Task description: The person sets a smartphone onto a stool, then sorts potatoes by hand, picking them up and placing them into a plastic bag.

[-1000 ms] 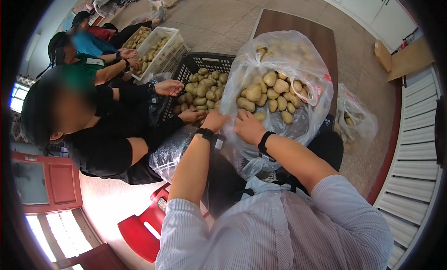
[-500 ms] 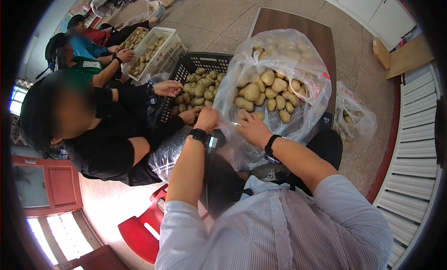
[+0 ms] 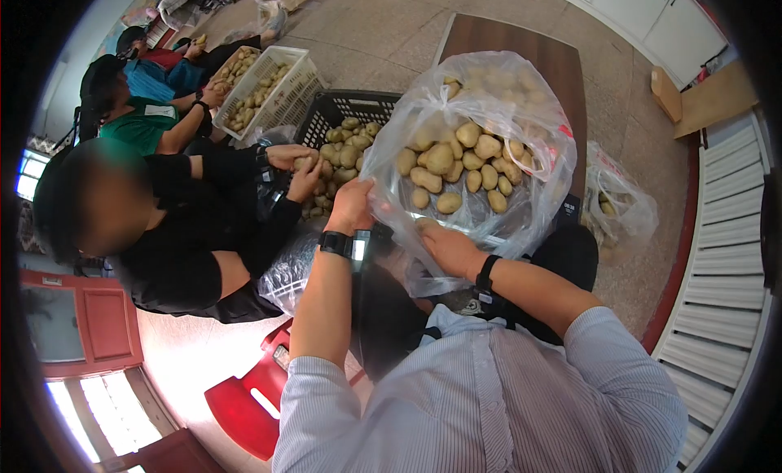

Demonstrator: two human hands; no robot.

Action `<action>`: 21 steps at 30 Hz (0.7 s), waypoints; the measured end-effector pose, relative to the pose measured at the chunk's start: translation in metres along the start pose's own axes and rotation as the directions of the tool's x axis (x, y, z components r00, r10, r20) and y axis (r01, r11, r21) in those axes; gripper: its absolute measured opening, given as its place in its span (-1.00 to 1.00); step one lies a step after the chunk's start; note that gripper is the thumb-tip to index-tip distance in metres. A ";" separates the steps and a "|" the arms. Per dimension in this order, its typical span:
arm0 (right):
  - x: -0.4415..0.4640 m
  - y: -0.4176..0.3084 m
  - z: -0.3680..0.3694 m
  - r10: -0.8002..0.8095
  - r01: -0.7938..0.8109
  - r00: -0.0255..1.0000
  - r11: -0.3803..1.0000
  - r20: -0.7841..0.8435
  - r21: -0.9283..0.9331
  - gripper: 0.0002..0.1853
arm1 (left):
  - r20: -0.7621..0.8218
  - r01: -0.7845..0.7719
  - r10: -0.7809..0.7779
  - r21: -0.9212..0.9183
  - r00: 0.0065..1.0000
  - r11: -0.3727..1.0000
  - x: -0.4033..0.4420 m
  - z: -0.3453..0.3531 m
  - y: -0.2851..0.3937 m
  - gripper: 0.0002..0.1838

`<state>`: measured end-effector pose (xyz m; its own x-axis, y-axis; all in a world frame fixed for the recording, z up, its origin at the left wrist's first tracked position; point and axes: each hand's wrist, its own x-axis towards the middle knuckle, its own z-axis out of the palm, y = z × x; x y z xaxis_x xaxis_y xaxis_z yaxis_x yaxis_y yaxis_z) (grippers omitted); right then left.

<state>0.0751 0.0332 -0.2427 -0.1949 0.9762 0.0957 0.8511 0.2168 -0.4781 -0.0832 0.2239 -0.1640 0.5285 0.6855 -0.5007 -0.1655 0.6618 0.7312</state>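
Left hand (image 3: 352, 206) gripping crinkled plastic bag (image 3: 521, 226), rounded potatoes (image 3: 440, 158)

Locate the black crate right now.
In the head view, upper left of centre, the black crate stands between the white crate and the clear bag at the person's left hand.

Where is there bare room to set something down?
A strip of brown tabletop shows between the clear bag and the table's far edge. Floor lies open between the white crate and the table. It is crowded at the black crate, with a co-worker's hands near the left hand, and at the bag's near rim, by the right hand.
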 end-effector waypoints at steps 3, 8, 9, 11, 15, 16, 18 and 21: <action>-0.012 -0.001 0.018 0.041 -0.041 0.999 0.999 0.023 0.031 -0.76 | 0.004 0.016 -0.016 0.017 1.000 1.000 0.000 0.000 0.000 -0.89; -0.011 -0.001 0.028 0.117 -0.120 0.990 0.992 0.072 0.036 -0.74 | -0.029 -0.020 0.022 0.059 0.999 0.998 -0.011 0.012 -0.002 -0.87; -0.010 -0.001 0.029 0.167 -0.169 0.978 0.986 0.127 0.008 -0.72 | -0.029 -0.016 0.018 0.046 0.999 0.999 -0.013 0.014 -0.002 -0.86; -0.006 0.008 0.040 0.167 -0.168 0.975 0.986 0.145 -0.009 -0.71 | -0.002 -0.014 0.014 0.044 1.000 0.999 -0.018 0.019 0.002 -0.86; -0.002 0.011 0.040 0.261 -0.236 0.925 0.964 0.274 -0.121 -0.70 | 0.043 0.035 -0.036 0.021 0.998 0.999 -0.025 0.022 0.006 -0.86; -0.005 0.014 0.045 0.264 -0.239 0.925 0.963 0.274 -0.122 -0.70 | 0.046 0.037 -0.038 0.020 0.998 0.999 -0.025 0.020 0.007 -0.86; -0.012 0.019 0.056 0.316 -0.296 0.933 0.946 0.172 -0.130 -0.72 | 0.066 0.051 -0.052 0.016 0.996 0.999 -0.024 0.017 0.008 -0.86; -0.016 0.028 0.067 0.400 -0.347 0.873 0.912 0.281 -0.218 -0.74 | 0.027 0.048 -0.049 0.051 0.998 0.998 -0.030 0.022 0.012 -0.84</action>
<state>0.0700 0.0227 -0.3161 0.0329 0.9350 -0.3531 0.9503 -0.1386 -0.2786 -0.0830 0.2045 -0.1296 0.5583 0.6439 -0.5232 -0.0972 0.6771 0.7294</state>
